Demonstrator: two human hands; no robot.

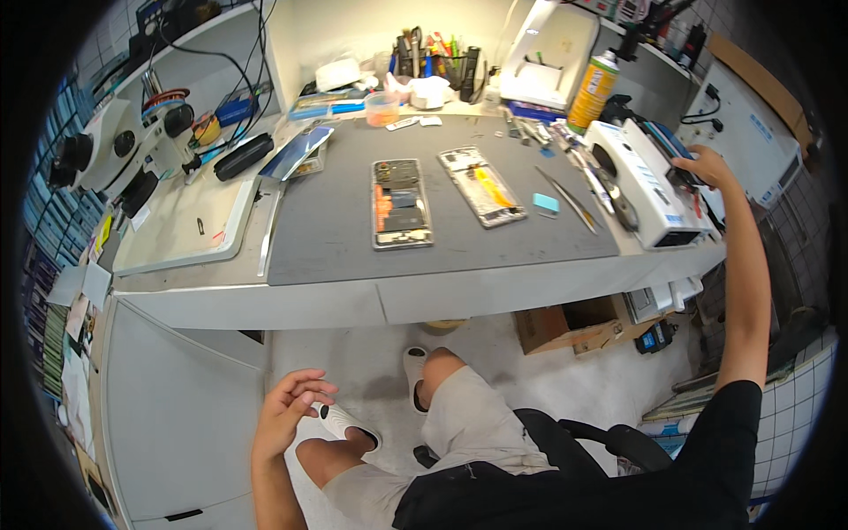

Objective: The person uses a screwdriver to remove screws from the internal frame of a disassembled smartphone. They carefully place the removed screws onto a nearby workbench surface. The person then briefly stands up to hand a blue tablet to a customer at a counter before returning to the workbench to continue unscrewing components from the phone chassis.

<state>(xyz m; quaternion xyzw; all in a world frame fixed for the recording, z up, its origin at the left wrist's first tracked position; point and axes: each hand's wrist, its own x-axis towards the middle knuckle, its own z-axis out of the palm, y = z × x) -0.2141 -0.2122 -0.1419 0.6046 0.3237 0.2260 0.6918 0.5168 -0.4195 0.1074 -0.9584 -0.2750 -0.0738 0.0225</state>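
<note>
My left hand (pixel 290 408) hangs in the air over my lap, fingers apart and loosely curled, holding nothing. My right hand (pixel 702 164) is at the bench's right end, fingers curled at dark items (pixel 673 150) on the white boxy machine (pixel 636 185); what it grips is unclear. Two opened phones lie on the grey mat (pixel 336 238): one (pixel 402 203) with dark internals and orange parts, the other (pixel 481 187) with a yellow strip. Beside them lie a light blue block (pixel 545 203) and tweezers (pixel 565 196).
A microscope (pixel 124 146) and cream tray (pixel 181 234) stand left. Behind are a tool holder (pixel 437 66), lamp (pixel 530 62), spray can (pixel 592 93) and small cup (pixel 382 109). Cables hang from shelves. Below are cardboard boxes (pixel 556 329) and a black chair arm (pixel 627 442).
</note>
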